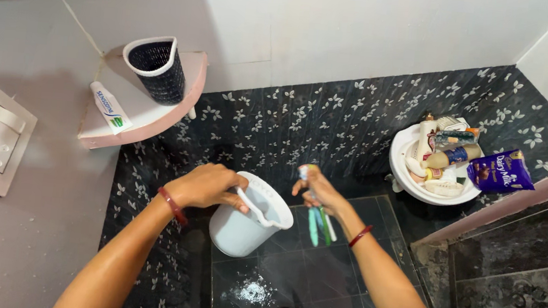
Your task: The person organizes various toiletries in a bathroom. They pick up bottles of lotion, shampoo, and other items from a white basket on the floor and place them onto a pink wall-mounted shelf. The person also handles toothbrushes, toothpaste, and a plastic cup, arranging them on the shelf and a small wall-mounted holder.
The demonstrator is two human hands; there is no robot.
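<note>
Over the wet dark-tiled floor (289, 271), left hand (206, 186) clamps the white mug's (247, 219) handle, right hand (318, 189) beside it pinching 3 toothbrushes (319, 225) that could slip.

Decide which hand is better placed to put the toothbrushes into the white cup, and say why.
Probably the right hand: it holds the toothbrushes beside the white cup, while the left hand grips its rim.
</note>
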